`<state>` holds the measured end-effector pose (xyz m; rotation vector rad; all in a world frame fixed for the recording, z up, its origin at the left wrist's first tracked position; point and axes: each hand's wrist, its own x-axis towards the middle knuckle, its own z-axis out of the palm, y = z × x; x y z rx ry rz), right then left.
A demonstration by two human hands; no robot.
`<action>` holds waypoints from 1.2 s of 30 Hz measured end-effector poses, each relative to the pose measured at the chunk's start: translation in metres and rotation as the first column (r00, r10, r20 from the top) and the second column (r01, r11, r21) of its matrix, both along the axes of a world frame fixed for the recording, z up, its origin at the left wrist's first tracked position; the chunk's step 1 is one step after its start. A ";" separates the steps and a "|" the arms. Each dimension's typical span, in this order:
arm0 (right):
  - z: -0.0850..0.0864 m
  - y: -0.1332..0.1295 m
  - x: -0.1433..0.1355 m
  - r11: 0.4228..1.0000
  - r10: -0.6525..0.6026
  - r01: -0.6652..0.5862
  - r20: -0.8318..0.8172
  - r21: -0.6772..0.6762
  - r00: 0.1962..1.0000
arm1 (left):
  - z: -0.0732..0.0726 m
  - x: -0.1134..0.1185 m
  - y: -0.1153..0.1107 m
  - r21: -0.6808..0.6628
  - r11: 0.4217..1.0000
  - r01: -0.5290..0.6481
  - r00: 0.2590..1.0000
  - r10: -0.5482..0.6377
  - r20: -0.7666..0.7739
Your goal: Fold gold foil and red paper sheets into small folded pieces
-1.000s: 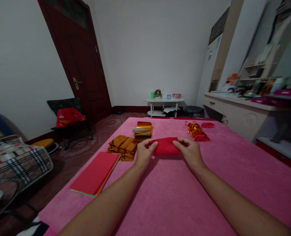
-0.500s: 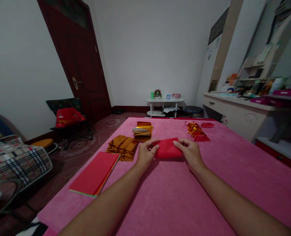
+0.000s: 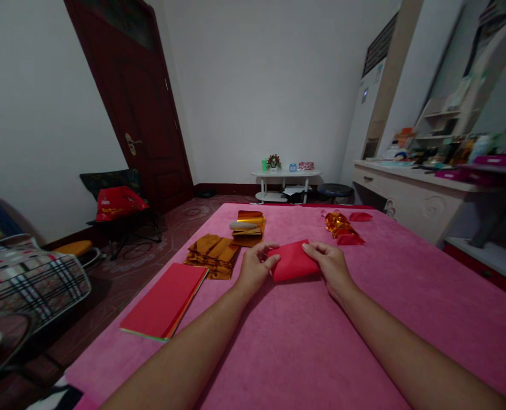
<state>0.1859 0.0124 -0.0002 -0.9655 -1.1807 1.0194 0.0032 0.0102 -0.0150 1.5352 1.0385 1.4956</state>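
A small folded red paper is held just above the pink cloth, between my two hands. My left hand pinches its left end, and my right hand grips its upper right corner with the thumb on top. Left of my left hand lies a pile of folded gold foil papers. Behind it is another gold stack with a grey oval object on it. A stack of red sheets rests at the left edge of the cloth.
Crumpled gold foil pieces and small red pieces lie at the back right of the cloth. Beyond stand a white side table and a dark stool. A cluttered dresser is at the right, a chair with a red bag at the left.
The red paper has tilted, its left end dipping a little lower. Both hands keep their hold and have barely shifted.
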 end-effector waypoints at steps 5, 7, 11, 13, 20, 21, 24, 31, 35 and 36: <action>0.000 0.001 0.000 0.999 0.036 -0.036 0.062 -0.004 0.997 | 0.008 0.001 -0.004 0.001 1.000 0.015 0.993 -0.015 0.120; -0.001 0.001 0.001 0.999 0.054 -0.054 0.083 -0.004 0.995 | 0.011 0.001 -0.006 -0.010 1.000 0.018 0.986 -0.016 0.165; -0.002 0.002 0.001 0.997 0.080 -0.079 0.088 -0.011 0.993 | 0.012 0.001 -0.006 -0.019 1.000 0.022 0.986 -0.019 0.165; -0.002 0.002 0.001 0.996 0.082 -0.081 0.066 -0.020 0.994 | 0.010 0.001 -0.005 -0.004 1.000 0.022 0.991 -0.021 0.132; -0.002 0.002 0.001 0.997 0.068 -0.067 0.047 -0.028 0.997 | 0.002 0.000 -0.001 -0.025 0.999 0.037 0.995 -0.034 0.090; -0.002 0.003 0.001 0.997 0.072 -0.071 0.053 -0.025 0.996 | 0.002 0.000 -0.001 -0.037 0.998 0.048 0.994 -0.044 0.095; -0.004 0.003 0.002 0.997 0.081 -0.081 0.074 -0.004 0.994 | 0.002 0.001 -0.001 -0.035 0.996 0.080 0.990 -0.075 0.118; -0.004 0.003 0.002 1.000 0.028 -0.028 0.067 0.002 0.997 | 0.003 0.000 -0.002 -0.077 0.995 0.063 0.990 -0.052 0.129; -0.004 0.003 0.002 1.000 -0.007 0.007 0.061 0.003 0.998 | 0.003 -0.001 -0.002 -0.140 0.990 0.009 0.987 0.014 0.161; -0.004 0.003 0.002 1.000 -0.009 0.009 0.060 0.005 0.998 | 0.003 -0.001 -0.002 -0.147 0.989 0.003 0.985 0.022 0.170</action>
